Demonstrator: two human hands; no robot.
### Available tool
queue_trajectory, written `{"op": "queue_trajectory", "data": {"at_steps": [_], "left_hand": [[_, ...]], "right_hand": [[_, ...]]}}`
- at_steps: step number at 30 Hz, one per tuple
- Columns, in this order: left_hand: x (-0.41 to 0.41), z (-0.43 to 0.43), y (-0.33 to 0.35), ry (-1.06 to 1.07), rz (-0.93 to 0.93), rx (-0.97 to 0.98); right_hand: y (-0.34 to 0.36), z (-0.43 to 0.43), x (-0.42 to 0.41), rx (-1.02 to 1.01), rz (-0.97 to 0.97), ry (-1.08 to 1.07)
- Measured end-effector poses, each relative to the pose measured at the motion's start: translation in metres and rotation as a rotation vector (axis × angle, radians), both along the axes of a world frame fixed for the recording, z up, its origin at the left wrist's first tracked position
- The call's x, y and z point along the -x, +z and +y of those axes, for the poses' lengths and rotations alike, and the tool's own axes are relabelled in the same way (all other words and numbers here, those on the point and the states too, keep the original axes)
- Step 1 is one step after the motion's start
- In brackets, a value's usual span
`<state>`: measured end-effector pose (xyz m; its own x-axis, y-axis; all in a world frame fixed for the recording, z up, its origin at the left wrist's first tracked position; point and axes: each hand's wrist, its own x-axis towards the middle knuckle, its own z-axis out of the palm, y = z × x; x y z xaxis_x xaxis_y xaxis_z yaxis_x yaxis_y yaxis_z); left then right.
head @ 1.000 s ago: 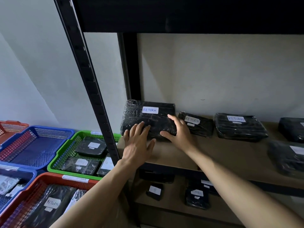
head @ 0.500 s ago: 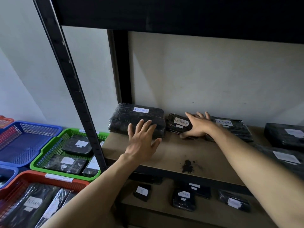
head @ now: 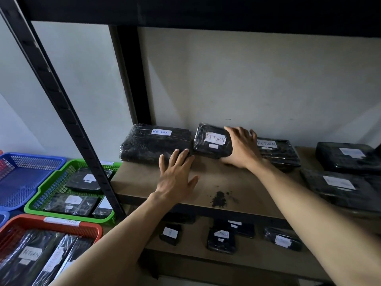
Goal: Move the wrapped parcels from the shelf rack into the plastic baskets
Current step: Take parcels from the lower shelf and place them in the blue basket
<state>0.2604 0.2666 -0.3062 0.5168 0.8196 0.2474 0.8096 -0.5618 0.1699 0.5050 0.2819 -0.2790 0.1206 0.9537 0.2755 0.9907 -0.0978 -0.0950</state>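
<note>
The right hand (head: 241, 150) has its grip closed round the small black plastic-wrapped parcel (head: 210, 141) with a white RETURN label. Its fingers go over the back edge and its thumb sits low at the front. This small parcel is on the brown wooden shelf board (head: 206, 178), close to the wall, and it looks tipped up a little. The left hand (head: 177, 174) is flat and wide and holds nothing. Its fingertips touch the front of the big black plastic-wrapped parcel (head: 154, 143) just beside the small one. The small parcel looks light, so one hand should be enough. Its wrap is shiny and may be slippery, so a hold on two opposite edges seems safest. The big parcel looks thick and a bit soft. It may need both hands, one at each short end. Down on the left stand the green plastic basket (head: 41, 193) and the red plastic basket (head: 89, 226), both with parcels inside. The red one holds RETURN parcels, so it is likely the right home.
</note>
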Motion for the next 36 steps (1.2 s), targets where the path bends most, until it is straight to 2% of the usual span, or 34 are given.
{"op": "queue_trajectory", "data": {"at_steps": [3,9,13,18,21,30,36], "left_hand": [[-0.001,-0.001,0.003,0.004,-0.040,-0.010],[0.010,-0.010,0.003,-0.019,-0.212,-0.079],[0.035,-0.021,-0.005,-0.025,-0.313,-0.129],[0.068,-0.048,-0.006,-0.032,-0.339,-0.117],[0.098,-0.065,-0.012,-0.032,-0.326,-0.138],[0.218,-0.116,-0.021,0.005,-0.315,-0.115],[0.318,-0.151,-0.038,0.078,-0.323,-0.082]], "right_hand": [[0.003,-0.002,0.000,-0.130,0.050,-0.025],[0.010,-0.025,0.015,-0.231,0.198,-0.044],[0.001,-0.057,0.035,-0.225,0.295,0.048],[-0.007,-0.099,0.073,-0.192,0.415,0.119],[-0.015,-0.122,0.105,-0.234,0.467,0.197],[-0.034,-0.165,0.248,-0.183,0.655,0.340],[-0.051,-0.185,0.355,-0.141,0.751,0.318]]}}
